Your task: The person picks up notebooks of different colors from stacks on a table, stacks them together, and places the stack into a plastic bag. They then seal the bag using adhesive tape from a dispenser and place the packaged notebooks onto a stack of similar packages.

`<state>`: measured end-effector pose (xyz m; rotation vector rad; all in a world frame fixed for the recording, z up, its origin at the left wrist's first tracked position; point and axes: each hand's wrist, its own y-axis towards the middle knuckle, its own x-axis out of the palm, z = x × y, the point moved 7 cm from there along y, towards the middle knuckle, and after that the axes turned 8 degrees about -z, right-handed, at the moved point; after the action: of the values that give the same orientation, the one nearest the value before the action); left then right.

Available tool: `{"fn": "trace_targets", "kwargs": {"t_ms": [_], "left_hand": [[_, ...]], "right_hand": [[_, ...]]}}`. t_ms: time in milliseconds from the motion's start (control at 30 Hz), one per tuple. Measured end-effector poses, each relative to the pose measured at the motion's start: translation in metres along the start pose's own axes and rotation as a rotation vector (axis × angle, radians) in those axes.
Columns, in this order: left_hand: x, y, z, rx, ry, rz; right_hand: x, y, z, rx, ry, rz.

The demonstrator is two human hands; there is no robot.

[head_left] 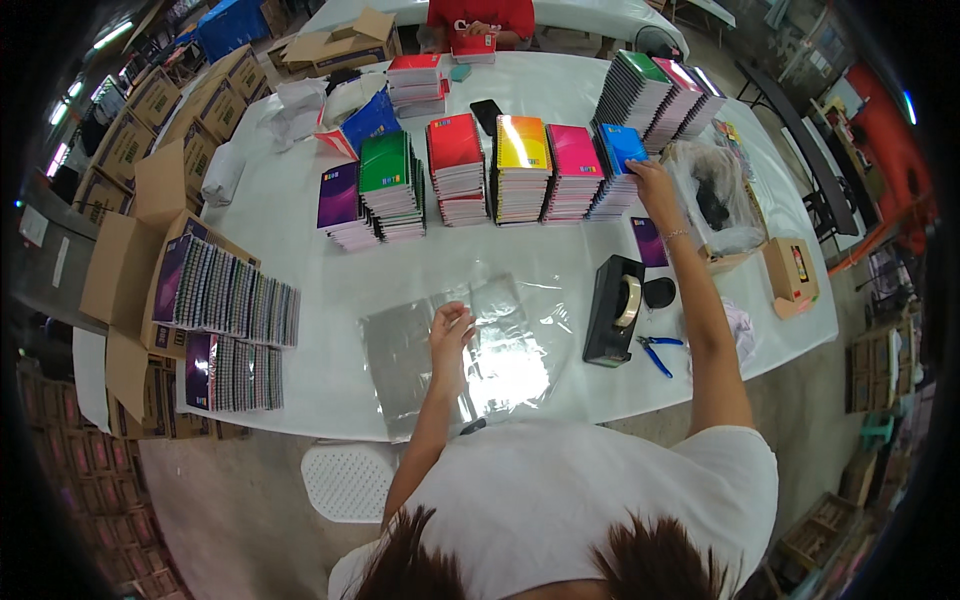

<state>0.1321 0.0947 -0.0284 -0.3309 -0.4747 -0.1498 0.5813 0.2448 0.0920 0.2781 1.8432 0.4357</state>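
Right hand (652, 182) is stretched out to the blue spiral notebook (622, 142) topping its stack, at the right end of the front row on the counter (320, 290). Fingers bent, fingertips at the cover's right edge; can't tell if they pinch it. Notebook lies flat, cover up, long axis running away from the person, far end slightly left; dark wire coil along the left edge. Cover is glossy, rectangular.

Left hand (452, 332) is half curled, fingers loosely bent, over the clear plastic sheets (395, 360); can't tell if it has hold of any film. Sheets are thin, shiny, wrinkled, roughly rectangular, overlapping, with strong glare; long axis unclear.

Left of the blue stack, in order: pink notebooks (575, 150), yellow notebooks (522, 145), red notebooks (455, 140), green notebooks (385, 160), purple notebooks (338, 195), all in upright stacks with pale page edges. Right of the sheets: black tape dispenser (603, 310), blocky, long axis mostly away from the person, with a tan tape roll; near it, blue-handled pliers (658, 355), handles spread toward the person and right. Far left, open cardboard carton (135, 250) beside rows of coil-bound notebooks (235, 290).
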Motion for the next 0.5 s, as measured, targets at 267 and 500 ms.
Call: {"fn": "trace_targets", "kwargs": {"t_ms": [267,500], "left_hand": [[0.086,0.035,0.027,-0.036,-0.014,-0.274],[0.11,0.04,0.029,-0.113,-0.045,-0.348]], "right_hand": [[-0.009,-0.005,0.002,0.1,0.246,0.194],[-0.001,-0.01,0.028,0.241,0.454,0.216]]}}
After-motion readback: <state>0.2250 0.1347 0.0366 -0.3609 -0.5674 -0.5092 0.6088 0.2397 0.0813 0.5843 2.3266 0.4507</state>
